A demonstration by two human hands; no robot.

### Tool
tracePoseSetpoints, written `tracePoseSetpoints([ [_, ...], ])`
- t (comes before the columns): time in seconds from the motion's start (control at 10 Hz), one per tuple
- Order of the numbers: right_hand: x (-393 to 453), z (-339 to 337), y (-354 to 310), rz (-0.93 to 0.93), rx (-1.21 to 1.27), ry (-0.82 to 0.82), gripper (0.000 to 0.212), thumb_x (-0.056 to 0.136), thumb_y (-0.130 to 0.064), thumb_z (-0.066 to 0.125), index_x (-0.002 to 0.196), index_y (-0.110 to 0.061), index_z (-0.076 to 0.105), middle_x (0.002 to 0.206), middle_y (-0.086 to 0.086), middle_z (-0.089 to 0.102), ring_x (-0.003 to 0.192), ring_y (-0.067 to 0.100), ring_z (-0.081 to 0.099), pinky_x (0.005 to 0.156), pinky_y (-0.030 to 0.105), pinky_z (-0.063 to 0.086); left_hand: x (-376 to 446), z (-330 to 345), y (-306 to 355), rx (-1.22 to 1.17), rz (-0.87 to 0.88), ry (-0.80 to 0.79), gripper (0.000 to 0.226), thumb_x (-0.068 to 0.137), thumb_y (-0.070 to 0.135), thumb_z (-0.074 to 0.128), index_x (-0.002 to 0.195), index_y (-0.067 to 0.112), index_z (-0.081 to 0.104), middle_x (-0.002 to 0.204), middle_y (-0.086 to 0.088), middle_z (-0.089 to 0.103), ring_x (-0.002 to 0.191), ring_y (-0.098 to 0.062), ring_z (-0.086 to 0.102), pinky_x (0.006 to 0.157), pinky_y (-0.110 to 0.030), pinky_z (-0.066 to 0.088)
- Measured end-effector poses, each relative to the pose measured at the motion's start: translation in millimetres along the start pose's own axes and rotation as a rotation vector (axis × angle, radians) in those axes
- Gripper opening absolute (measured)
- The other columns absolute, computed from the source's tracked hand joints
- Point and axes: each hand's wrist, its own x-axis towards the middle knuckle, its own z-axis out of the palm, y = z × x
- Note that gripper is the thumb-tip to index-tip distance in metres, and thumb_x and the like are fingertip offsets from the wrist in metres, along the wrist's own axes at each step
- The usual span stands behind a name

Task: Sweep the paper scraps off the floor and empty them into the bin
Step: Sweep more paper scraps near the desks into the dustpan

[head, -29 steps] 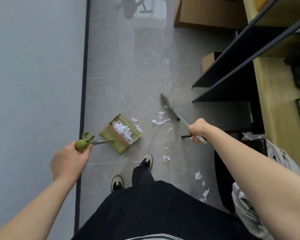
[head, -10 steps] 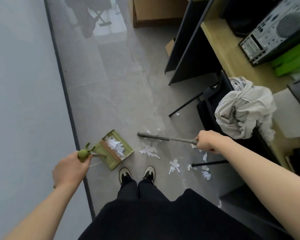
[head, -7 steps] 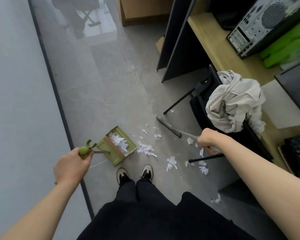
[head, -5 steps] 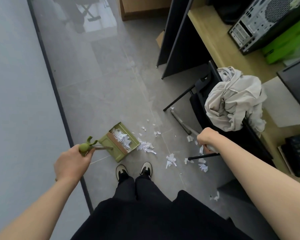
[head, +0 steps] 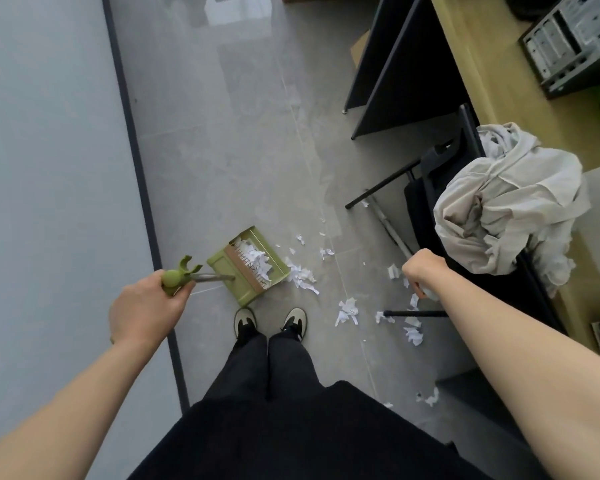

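Left hand (head: 142, 311) is gripping the green dustpan (head: 248, 264) handle; the pan is sitting on the floor (head: 222, 161), already holding scraps. Loose paper scraps (head: 347, 310) are lying right of it, near the shoes (head: 270, 320). Right hand (head: 421, 268) is gripping the broom (head: 387, 226) shaft, reaching under the chair (head: 440, 174).

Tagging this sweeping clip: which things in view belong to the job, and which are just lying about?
Part of the job:
- green dustpan, partly filled, handle gripped by the left hand
- broom, held by the right hand
- paper scraps on the floor

Just lying about:
- black chair with crumpled cloth
- computer case on the desk
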Motion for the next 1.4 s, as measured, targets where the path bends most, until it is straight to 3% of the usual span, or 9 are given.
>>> tracePoseSetpoints([
  [0.1,-5,-1,-8,0.071,-0.096,-0.05,0.021,0.086,-0.008,0.049,0.065,-0.007,0.048,0.025,0.003,0.044,0.055,0.024,0.053,0.047,0.026,0.044,-7,4,-1,0.001,-0.003,0.011,0.035,0.087,0.053,0.062,0.072,0.022,0.054,0.057,0.003,0.043,0.059,-0.026,0.043,0.048,-0.027,0.028],
  [0.3,-27,8,-8,0.048,-0.145,-0.111,0.016,0.082,-0.005,0.043,0.081,0.002,0.058,0.077,0.02,0.06,0.069,0.032,0.059,0.06,0.029,0.045,-20,4,-20,-0.001,-0.012,0.037,0.038,0.087,0.052,0.063,0.077,0.015,0.063,0.058,0.001,0.044,0.059,-0.027,0.042,0.049,-0.027,0.028],
  [0.5,-59,39,0,0.032,-0.011,-0.105,0.009,0.081,-0.005,0.045,0.075,-0.006,0.052,0.074,0.015,0.06,0.05,0.023,0.05,0.049,0.023,0.039,-40,6,-58,-0.017,0.001,0.04,0.04,0.087,0.056,0.061,0.069,0.02,0.057,0.054,0.003,0.044,0.055,-0.027,0.044,0.046,-0.026,0.028],
  [0.7,-117,77,2,0.009,0.021,-0.169,0.025,0.087,-0.003,0.042,0.066,-0.006,0.055,0.074,0.015,0.066,0.066,0.028,0.062,0.058,0.022,0.051,-61,8,-99,-0.026,0.026,0.048,0.04,0.086,0.058,0.06,0.066,0.024,0.052,0.053,0.004,0.047,0.054,-0.025,0.046,0.044,-0.025,0.027],
  [0.8,-129,101,8,-0.048,-0.072,-0.181,0.018,0.082,-0.001,0.043,0.08,-0.007,0.06,0.082,0.018,0.067,0.057,0.027,0.053,0.047,0.022,0.044,-68,13,-120,-0.01,0.039,0.047,0.04,0.086,0.058,0.06,0.071,0.021,0.058,0.057,0.001,0.052,0.057,-0.027,0.048,0.046,-0.026,0.031],
  [0.9,-141,123,19,-0.074,-0.125,-0.19,0.039,0.078,-0.005,0.04,0.103,0.001,0.069,0.089,0.022,0.068,0.064,0.027,0.052,0.053,0.026,0.043,-76,17,-137,0.006,0.045,0.031,0.043,0.087,0.06,0.057,0.073,0.02,0.06,0.059,-0.001,0.056,0.057,-0.027,0.05,0.047,-0.026,0.033],
  [1.1,-157,122,34,-0.012,0.098,-0.182,0.018,0.078,0.001,0.047,0.088,-0.001,0.062,0.067,0.013,0.05,0.041,0.018,0.041,0.05,0.024,0.035,-90,23,-155,0.025,0.05,-0.004,0.047,0.086,0.065,0.053,0.076,0.02,0.061,0.064,-0.003,0.06,0.06,-0.028,0.05,0.049,-0.028,0.037],
  [1.3,-160,124,29,0.032,0.231,-0.123,0.015,0.083,0.005,0.044,0.078,-0.007,0.052,0.068,0.014,0.048,0.042,0.017,0.037,0.044,0.017,0.032,-99,24,-165,-0.005,0.032,0.001,0.046,0.086,0.067,0.053,0.073,0.023,0.061,0.062,-0.001,0.058,0.06,-0.029,0.053,0.049,-0.028,0.04],
  [1.4,-156,115,13,0.006,0.097,-0.088,0.027,0.087,-0.003,0.047,0.061,-0.008,0.051,0.053,0.009,0.055,0.054,0.021,0.05,0.047,0.019,0.038,-102,25,-164,0.012,0.006,0.004,0.048,0.085,0.068,0.053,0.075,0.022,0.063,0.061,-0.001,0.058,0.06,-0.03,0.054,0.049,-0.028,0.04],
])
